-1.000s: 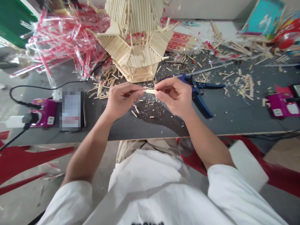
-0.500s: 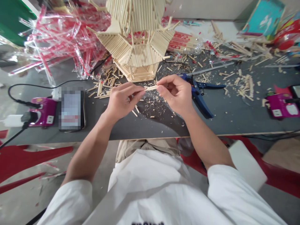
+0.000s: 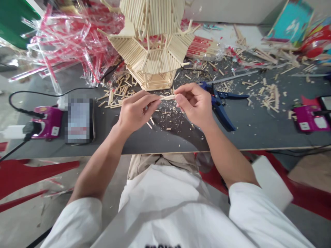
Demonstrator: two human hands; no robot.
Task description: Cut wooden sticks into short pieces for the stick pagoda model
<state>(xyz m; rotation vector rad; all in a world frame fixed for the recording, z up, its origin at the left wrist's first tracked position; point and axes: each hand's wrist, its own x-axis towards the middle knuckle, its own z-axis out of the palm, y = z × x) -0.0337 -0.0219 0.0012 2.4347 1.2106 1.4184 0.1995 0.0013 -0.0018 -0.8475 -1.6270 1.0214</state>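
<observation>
Between my two hands, over the dark table point(image 3: 108, 144), are short wooden sticks point(image 3: 168, 97), pale and held lengthwise. My left hand point(image 3: 138, 109) pinches their left end with thumb and fingertips. At the right end, my right hand point(image 3: 195, 103) has thumb and forefinger closed on them. Whether the sticks are joined or loose is too small to tell. Just beyond stands a tiered model point(image 3: 157, 60) built from the same kind of sticks, with flared roof panels. Blue-handled cutters point(image 3: 222, 113) lie right beside my right hand.
Cut stick pieces point(image 3: 124, 90) and crumbs are strewn around the model. Clear and red plastic wrappers point(image 3: 74, 44) heap at the back left. A phone point(image 3: 79, 120) and a purple power socket point(image 3: 50, 122) lie left; another purple socket point(image 3: 310, 117) sits right. The table's front edge runs before my lap.
The sticks have turned slightly between my fingertips, and my right fingers have shifted a little along them. Both hands stay in nearly the same place. The view has moved very slightly.
</observation>
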